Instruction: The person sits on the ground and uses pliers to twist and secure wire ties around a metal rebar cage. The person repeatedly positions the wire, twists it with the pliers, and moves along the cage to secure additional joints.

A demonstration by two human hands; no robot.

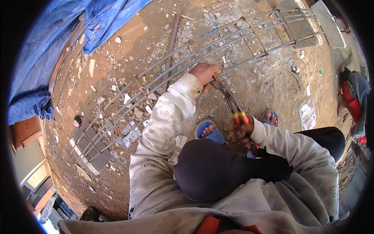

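Note:
A long cage of steel reinforcing bars [172, 75] with square wire stirrups [255, 35] stretches diagonally before me. My left hand [206, 74] grips the cage where a stirrup meets the nearest bar. My right hand [243, 131] is closed around the red and yellow handles of long-nosed steel pliers or nippers [229, 98]. The tool's jaws touch the joint just beside my left fingers; whether they grip wire there is hidden by the fingers.
Gray blocks [90, 149] lie under both cage ends. Stone and tile rubble covers the dirt. A rusty bar [173, 44] passes beneath the cage. A blue tarpaulin [43, 52] hangs upper left, near a tape measure [77, 121]. Red and gray cloth [355, 102] is at right.

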